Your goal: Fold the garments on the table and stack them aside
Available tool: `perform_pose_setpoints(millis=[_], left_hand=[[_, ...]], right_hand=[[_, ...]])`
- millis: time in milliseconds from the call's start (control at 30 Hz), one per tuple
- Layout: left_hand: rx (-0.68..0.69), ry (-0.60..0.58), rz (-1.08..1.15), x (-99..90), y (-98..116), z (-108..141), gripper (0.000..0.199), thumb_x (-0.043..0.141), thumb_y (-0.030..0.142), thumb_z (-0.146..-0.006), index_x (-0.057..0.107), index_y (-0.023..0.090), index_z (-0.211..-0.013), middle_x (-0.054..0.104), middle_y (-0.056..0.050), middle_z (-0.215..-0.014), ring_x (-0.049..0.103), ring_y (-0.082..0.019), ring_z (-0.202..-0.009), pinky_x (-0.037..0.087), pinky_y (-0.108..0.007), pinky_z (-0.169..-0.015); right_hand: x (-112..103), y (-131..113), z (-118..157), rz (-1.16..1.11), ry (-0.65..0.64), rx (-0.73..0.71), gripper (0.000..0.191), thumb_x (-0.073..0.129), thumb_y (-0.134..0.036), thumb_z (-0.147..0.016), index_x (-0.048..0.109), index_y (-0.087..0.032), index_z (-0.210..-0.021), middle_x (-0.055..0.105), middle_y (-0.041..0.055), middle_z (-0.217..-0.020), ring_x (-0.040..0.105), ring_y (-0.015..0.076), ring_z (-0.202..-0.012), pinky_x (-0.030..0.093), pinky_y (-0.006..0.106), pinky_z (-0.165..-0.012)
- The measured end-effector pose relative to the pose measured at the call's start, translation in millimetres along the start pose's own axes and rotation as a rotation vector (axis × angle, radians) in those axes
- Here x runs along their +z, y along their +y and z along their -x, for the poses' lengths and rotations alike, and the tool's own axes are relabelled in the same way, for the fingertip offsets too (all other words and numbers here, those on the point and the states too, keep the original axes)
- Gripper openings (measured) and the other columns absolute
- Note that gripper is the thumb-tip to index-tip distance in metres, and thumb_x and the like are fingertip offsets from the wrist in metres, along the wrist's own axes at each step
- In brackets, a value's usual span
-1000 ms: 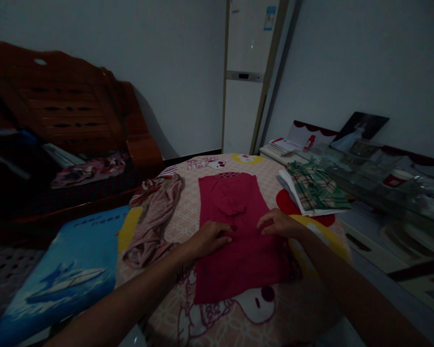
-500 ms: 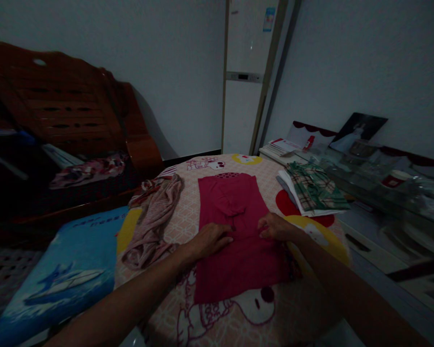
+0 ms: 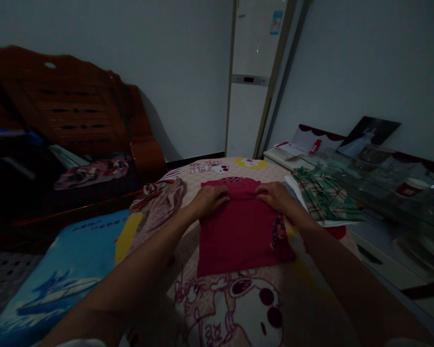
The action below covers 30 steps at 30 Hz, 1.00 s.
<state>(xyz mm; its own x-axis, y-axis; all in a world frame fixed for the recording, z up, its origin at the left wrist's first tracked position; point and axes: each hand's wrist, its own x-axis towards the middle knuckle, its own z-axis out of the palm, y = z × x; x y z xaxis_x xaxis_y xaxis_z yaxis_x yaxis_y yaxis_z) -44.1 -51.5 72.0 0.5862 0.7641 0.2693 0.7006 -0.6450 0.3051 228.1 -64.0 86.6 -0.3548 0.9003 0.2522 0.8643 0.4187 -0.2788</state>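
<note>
In the head view, the shirt [image 3: 238, 236] lies on the middle of the table [image 3: 275, 169], its far end short of the far edge. The left hand [image 3: 210, 198] grasps fabric near its far left corner, and the right hand [image 3: 277, 195] pinches it near the far right, though in this dim light the exact depth of each grip is hard to judge. Held apart at about the same height, the hands seem to keep the bunched crease level between them, while the table bears the rest flat and the near hem lies spread.

The cloth [image 3: 162, 205] lies crumpled at the left edge; the plaid [image 3: 323, 195] sits over white fabric [image 3: 295, 189] at the right edge. These side positions leave the shirt within reach of both hands, apart from the cloth.
</note>
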Motion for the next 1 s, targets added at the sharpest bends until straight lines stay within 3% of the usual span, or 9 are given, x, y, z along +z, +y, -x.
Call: perform_pose_setpoints(millis=[167, 367, 633, 767, 900, 1000], left_hand=[[-0.006, 0.049, -0.091, -3.1, -34, -42, 0.021, 0.054, 0.031, -0.093, 0.069, 0.021, -0.103, 0.073, -0.006, -0.095, 0.065, -0.021, -0.088, 0.044, -0.030, -0.077], [-0.060, -0.044, -0.211, -4.3, -61, -81, 0.025, 0.056, 0.031, -0.092, 0.070, 0.020, -0.108, 0.073, -0.008, -0.098, 0.066, -0.023, -0.093, 0.044, -0.030, -0.080], [-0.126, -0.097, -0.300, 21.3, -93, -109, 0.027, 0.056, 0.035, -0.093, 0.070, 0.021, -0.111, 0.073, -0.008, -0.099, 0.065, -0.022, -0.096, 0.044, -0.028, -0.079], [-0.167, -0.097, -0.350, 41.9, -101, -112, 0.028, 0.053, 0.035, -0.095, 0.069, 0.019, -0.111, 0.072, -0.010, -0.105, 0.065, -0.024, -0.101, 0.046, -0.032, -0.084], [-0.138, 0.040, -0.331, 62.5, -86, -97, 0.035, 0.050, 0.021, -0.093, 0.061, 0.014, -0.126, 0.063, -0.015, -0.129, 0.057, -0.025, -0.119, 0.042, -0.036, -0.102], [-0.070, -0.002, -0.187, 78.9, -72, -77, 0.038, 0.044, 0.026, -0.097, 0.058, 0.016, -0.131, 0.061, -0.013, -0.135, 0.055, -0.023, -0.124, 0.040, -0.036, -0.107]], right_hand=[[9, 18, -49, 0.091, 0.049, -0.018, 0.017, 0.067, -0.019, -0.082, 0.077, -0.023, -0.095, 0.076, 0.0072, -0.099, 0.067, 0.0260, -0.096, 0.046, 0.035, -0.082], [19, 31, -94, 0.226, 0.053, 0.062, 0.016, 0.069, -0.024, -0.083, 0.078, -0.024, -0.095, 0.075, 0.0068, -0.103, 0.065, 0.0252, -0.101, 0.047, 0.034, -0.084], [48, 43, -126, 0.321, -0.042, 0.064, 0.019, 0.062, -0.024, -0.087, 0.076, -0.022, -0.101, 0.074, 0.0092, -0.108, 0.065, 0.0264, -0.104, 0.046, 0.034, -0.084], [69, 47, -127, 0.388, -0.074, 0.076, 0.026, 0.054, -0.023, -0.092, 0.072, -0.019, -0.110, 0.072, 0.0131, -0.109, 0.063, 0.0273, -0.105, 0.045, 0.037, -0.089], [91, 48, -112, 0.396, -0.037, 0.057, 0.037, 0.045, -0.018, -0.095, 0.063, -0.016, -0.128, 0.065, 0.0171, -0.126, 0.057, 0.0284, -0.117, 0.040, 0.041, -0.101], [107, 48, -95, 0.279, -0.058, 0.035, 0.040, 0.045, -0.021, -0.097, 0.059, -0.016, -0.134, 0.056, 0.0157, -0.141, 0.050, 0.0279, -0.129, 0.037, 0.042, -0.108]])
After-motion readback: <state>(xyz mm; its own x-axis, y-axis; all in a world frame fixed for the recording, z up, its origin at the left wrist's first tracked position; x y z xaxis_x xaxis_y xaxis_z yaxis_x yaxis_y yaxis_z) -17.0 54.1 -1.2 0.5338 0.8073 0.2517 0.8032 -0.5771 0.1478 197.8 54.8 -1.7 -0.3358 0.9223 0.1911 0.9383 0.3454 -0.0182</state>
